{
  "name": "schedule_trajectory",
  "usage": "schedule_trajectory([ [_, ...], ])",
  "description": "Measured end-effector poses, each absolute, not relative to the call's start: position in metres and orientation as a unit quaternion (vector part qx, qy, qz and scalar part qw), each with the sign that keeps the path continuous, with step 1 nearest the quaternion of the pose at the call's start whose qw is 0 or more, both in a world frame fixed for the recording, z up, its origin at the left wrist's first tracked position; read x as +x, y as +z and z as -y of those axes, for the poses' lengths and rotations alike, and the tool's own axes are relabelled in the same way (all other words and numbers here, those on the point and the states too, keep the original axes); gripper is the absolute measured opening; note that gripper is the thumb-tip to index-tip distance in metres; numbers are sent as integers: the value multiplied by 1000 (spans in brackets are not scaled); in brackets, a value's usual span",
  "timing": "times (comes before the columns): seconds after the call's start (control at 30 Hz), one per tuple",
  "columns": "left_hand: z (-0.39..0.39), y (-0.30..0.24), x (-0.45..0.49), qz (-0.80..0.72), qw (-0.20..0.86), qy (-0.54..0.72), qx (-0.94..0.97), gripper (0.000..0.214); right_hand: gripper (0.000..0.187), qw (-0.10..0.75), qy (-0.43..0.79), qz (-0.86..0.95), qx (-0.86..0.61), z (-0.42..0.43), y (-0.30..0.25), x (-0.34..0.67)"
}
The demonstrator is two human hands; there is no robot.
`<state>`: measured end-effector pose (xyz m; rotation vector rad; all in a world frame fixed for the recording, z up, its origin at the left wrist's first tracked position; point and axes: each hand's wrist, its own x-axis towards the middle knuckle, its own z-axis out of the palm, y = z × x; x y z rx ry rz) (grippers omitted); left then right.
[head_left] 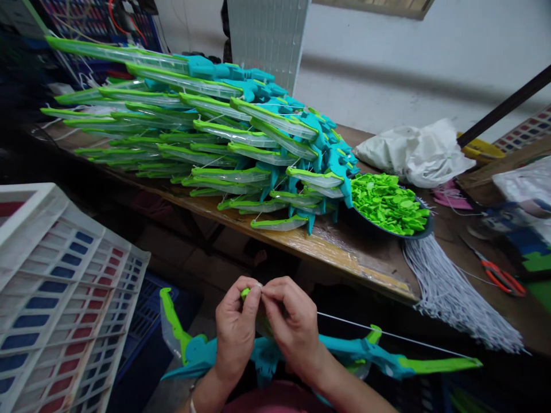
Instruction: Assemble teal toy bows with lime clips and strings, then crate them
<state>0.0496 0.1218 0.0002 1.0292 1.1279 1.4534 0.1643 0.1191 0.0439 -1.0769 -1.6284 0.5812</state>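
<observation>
A teal and green plastic toy bow (344, 346) lies across my lap, below my hands. Its white string (387, 332) runs from the right tip toward my fingers. My left hand (236, 330) is closed, pinching a small bright green plastic piece (245, 293) that shows between thumb and forefinger. Touching it at the fingertips, my right hand (297, 327) is closed in a pinch on the string's end, which my fingers mostly cover. Both hands hover above the middle of the bow.
A wooden table (344, 261) carries a big stack of similar toy bows (258, 137). Beside them stand a bowl (425, 230) of green pieces, a bundle of white strings (462, 298), orange-handled scissors (501, 278) and a white bag (415, 149). A white plastic crate (81, 275) stands at left.
</observation>
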Motion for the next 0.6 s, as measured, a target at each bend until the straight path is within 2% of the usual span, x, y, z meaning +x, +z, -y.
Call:
schedule_trajectory([
  [0.17,-123,1,50,-469,492,606,413,13,11,536,318,623,-472,-121,48,166],
  [0.43,-127,4,41,-362,606,565,427,26,16,486,256,734,-400,-128,63,183],
  [0.6,-132,-4,28,-293,652,526,461,23,12,454,293,770,-339,-133,72,189],
])
